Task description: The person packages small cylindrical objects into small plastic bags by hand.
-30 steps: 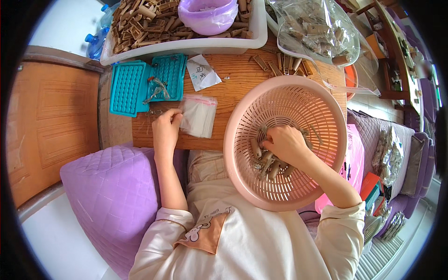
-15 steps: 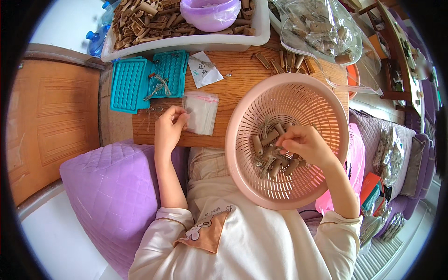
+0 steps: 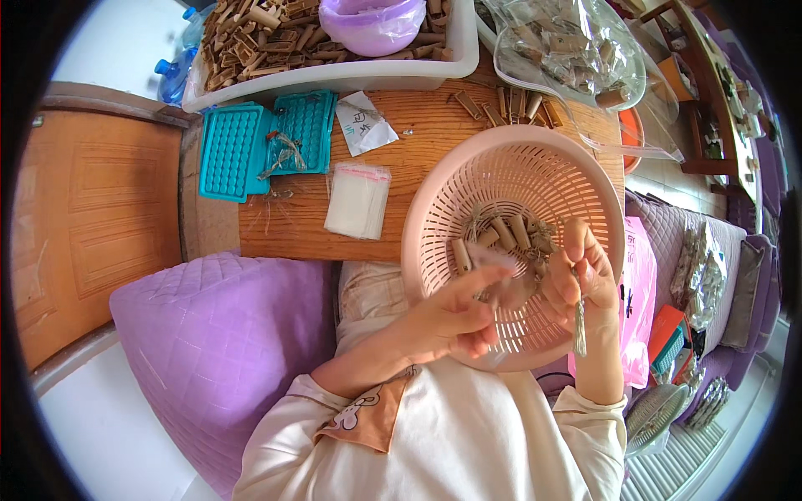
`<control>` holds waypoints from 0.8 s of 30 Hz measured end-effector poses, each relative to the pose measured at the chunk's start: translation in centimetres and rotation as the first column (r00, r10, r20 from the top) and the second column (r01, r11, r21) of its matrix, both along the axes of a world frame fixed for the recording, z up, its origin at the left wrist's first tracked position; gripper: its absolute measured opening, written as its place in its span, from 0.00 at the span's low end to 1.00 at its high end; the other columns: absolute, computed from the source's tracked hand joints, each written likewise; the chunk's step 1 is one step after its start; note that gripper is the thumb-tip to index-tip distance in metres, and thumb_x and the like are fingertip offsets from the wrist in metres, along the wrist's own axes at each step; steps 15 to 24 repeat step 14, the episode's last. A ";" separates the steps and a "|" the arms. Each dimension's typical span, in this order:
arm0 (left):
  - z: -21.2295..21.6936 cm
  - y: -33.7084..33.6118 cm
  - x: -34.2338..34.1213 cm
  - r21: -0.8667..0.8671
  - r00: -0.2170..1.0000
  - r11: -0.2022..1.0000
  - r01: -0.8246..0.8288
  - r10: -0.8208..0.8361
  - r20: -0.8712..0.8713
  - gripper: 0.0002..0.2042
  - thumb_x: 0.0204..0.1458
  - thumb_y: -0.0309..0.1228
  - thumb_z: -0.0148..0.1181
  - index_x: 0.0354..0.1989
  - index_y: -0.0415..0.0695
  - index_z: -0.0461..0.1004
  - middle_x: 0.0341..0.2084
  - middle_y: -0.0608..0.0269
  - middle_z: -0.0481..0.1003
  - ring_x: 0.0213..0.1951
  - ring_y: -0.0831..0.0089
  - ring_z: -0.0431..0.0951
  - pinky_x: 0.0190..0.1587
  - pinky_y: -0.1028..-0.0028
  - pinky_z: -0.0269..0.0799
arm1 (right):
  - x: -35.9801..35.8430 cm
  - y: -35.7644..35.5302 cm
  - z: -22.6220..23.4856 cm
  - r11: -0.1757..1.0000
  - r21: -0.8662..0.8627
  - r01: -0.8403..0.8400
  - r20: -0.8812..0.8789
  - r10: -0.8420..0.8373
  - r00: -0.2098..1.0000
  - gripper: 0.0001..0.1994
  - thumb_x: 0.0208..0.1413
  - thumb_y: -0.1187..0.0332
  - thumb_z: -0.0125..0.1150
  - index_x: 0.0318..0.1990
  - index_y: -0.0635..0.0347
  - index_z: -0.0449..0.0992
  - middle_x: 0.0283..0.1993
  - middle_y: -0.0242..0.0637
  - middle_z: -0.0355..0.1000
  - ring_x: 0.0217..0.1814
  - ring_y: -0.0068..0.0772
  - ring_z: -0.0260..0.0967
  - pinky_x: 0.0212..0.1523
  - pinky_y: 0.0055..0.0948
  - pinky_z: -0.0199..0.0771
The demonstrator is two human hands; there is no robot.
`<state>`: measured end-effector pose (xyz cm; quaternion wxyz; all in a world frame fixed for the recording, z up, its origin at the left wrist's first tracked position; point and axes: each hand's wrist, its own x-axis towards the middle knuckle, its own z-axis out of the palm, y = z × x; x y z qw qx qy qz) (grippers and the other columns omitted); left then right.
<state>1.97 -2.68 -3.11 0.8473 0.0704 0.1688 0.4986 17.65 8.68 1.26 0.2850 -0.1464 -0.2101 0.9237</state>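
Pink basket: a round slotted colander (image 3: pixel 510 179) rests on the person's lap and against the near edge of the wooden table (image 3: pixel 418 159); a small heap of short brown wooden pieces (image 3: pixel 505 234) lies at its bottom.
Left hand: the left hand (image 3: pixel 455 313) is raised over the basket's near rim, fingers pinched on a small clear plastic bag (image 3: pixel 501 288) that is blurred and see-through.
Right hand: the right hand (image 3: pixel 576 267) is closed around a bundle of thin pale strands (image 3: pixel 578 321) that hangs down from the fist, over the basket's right side.
White tray: a long white tray (image 3: pixel 334 75) at the table's far edge is heaped with brown wooden pieces; a lilac bowl (image 3: pixel 372 21) lined with clear film sits on top of them.
Clear bag: a big transparent bag (image 3: pixel 568 50) at the far right holds more brown pieces.
Teal trays: two teal gridded trays (image 3: pixel 259 146) lie side by side on the table's left, a tangle of string across their join.
Loose items: a stack of small clear zip bags (image 3: pixel 357 200) lies near the table's front edge; a folded paper slip (image 3: pixel 363 125) lies behind it; a few wooden pieces (image 3: pixel 510 104) lie loose beyond the basket.
Edges and room: bare wood shows between the zip bags and the basket; a purple quilted cushion (image 3: pixel 217 351) fills the space to the person's left, touching the table's front edge.
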 end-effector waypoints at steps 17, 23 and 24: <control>-0.3 0.5 2.2 0.116 0.935 0.962 0.247 -0.268 0.230 0.20 0.55 0.38 0.47 0.54 0.45 0.55 0.19 0.67 0.69 0.18 0.82 0.70 0.19 0.85 0.66 | 1.1 -1.9 0.8 0.974 0.162 0.160 0.002 -0.162 0.987 0.09 0.54 0.68 0.53 0.37 0.64 0.63 0.31 0.46 0.70 0.24 0.29 0.70 0.19 0.18 0.71; -0.3 0.5 2.2 0.116 0.935 0.962 0.247 -0.268 0.230 0.20 0.55 0.38 0.47 0.54 0.45 0.55 0.19 0.67 0.69 0.18 0.82 0.70 0.19 0.85 0.66 | 1.1 -1.9 0.8 0.974 0.162 0.160 0.002 -0.162 0.987 0.09 0.54 0.68 0.53 0.37 0.64 0.63 0.31 0.46 0.70 0.24 0.29 0.70 0.19 0.18 0.71; -0.3 0.5 2.2 0.116 0.935 0.962 0.247 -0.268 0.230 0.20 0.55 0.38 0.47 0.54 0.45 0.55 0.19 0.67 0.69 0.18 0.82 0.70 0.19 0.85 0.66 | 1.1 -1.9 0.8 0.974 0.162 0.160 0.002 -0.162 0.987 0.09 0.54 0.68 0.53 0.37 0.64 0.63 0.31 0.46 0.70 0.24 0.29 0.70 0.19 0.18 0.71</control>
